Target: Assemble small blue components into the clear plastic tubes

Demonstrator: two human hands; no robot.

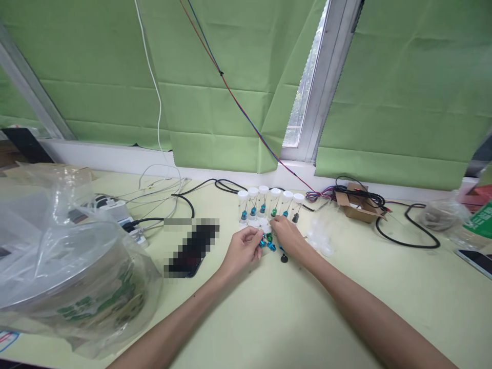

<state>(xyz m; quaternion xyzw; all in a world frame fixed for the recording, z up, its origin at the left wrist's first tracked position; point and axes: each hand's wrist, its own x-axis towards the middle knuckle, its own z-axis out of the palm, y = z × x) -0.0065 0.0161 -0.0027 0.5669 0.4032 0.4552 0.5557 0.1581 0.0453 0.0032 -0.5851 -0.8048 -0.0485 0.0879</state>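
My left hand (245, 246) is closed in a pinch, with a small blue metallic piece (262, 242) at its fingertips. My right hand (287, 231) reaches in from the other side, fingers bent together; what they hold, if anything, is hidden. Between and just below the hands lie another blue piece (272, 246), a green piece (269, 237) and a black piece (284, 258). Behind them stands a row of several clear vials (253, 210) with white caps (275, 192), each with a small coloured piece and thin stems inside. Some whitish items by the fingertips are too small to tell.
Clear plastic vials or lids (321, 237) lie right of my right hand. A dark phone (196, 251), partly pixelated, is at left, near a bagged tub (103, 292). Farther back are black cables (192, 197), a cardboard box (357, 207) and, at far right, another phone (476, 260).
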